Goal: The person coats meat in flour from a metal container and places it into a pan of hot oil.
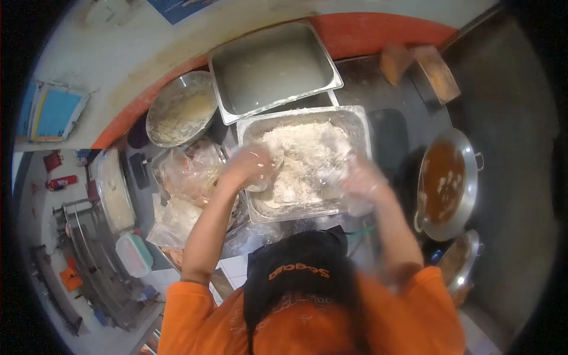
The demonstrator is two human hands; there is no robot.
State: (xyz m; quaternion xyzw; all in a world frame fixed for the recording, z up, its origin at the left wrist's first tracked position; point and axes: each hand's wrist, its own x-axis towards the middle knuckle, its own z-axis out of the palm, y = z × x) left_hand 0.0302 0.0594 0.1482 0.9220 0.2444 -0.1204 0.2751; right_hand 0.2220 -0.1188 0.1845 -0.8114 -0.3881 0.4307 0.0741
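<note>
A rectangular metal pan (362,127) in front of me holds white flour (296,145), heaped and uneven, with lumpy coated pieces that I cannot name. Over the pan's left side is my left hand (254,165), in what looks like a clear plastic glove dusted with flour. My right hand (360,176) is at the right rim, similarly covered and smeared by motion. Blur and flour hide the fingers of both hands, so whether they hold anything does not show. Left of the pan lies a clear plastic bag (186,177) with pinkish contents.
Behind the flour pan stands another metal pan (266,71) with cloudy liquid. A round metal bowl (180,109) with batter-like residue sits at the back left. On the right, a wide wok (470,195) contains brown oil with floating pieces. A metal box (438,74) stands at the back right.
</note>
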